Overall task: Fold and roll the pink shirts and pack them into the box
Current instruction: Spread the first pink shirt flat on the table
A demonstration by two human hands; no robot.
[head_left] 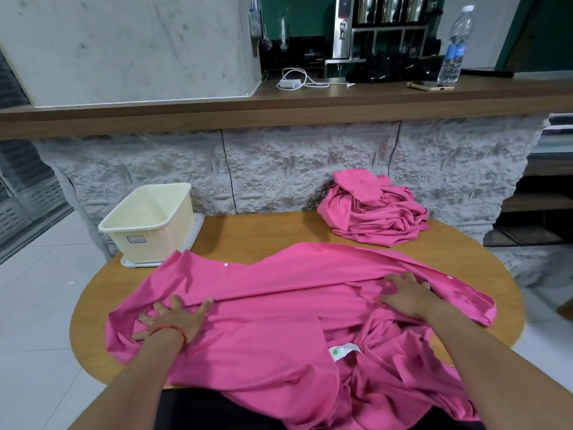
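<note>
A pink shirt [279, 324] lies spread over the near half of the round wooden table [248, 234], its lower part hanging over the front edge, a white label showing near the middle. My left hand [173, 318] presses flat on the shirt's left side with fingers spread. My right hand [403, 293] lies flat on the right side, fingers straight, near a fold line. A pile of crumpled pink shirts [375, 209] sits at the table's far right. The cream plastic box [148, 221] stands open at the far left on its white lid.
A rough stone-faced counter wall rises right behind the table. On its wooden top [279, 100] lie a white charger with cable [294, 82], a phone [429, 85] and a water bottle [455, 45]. White tiled floor surrounds the table.
</note>
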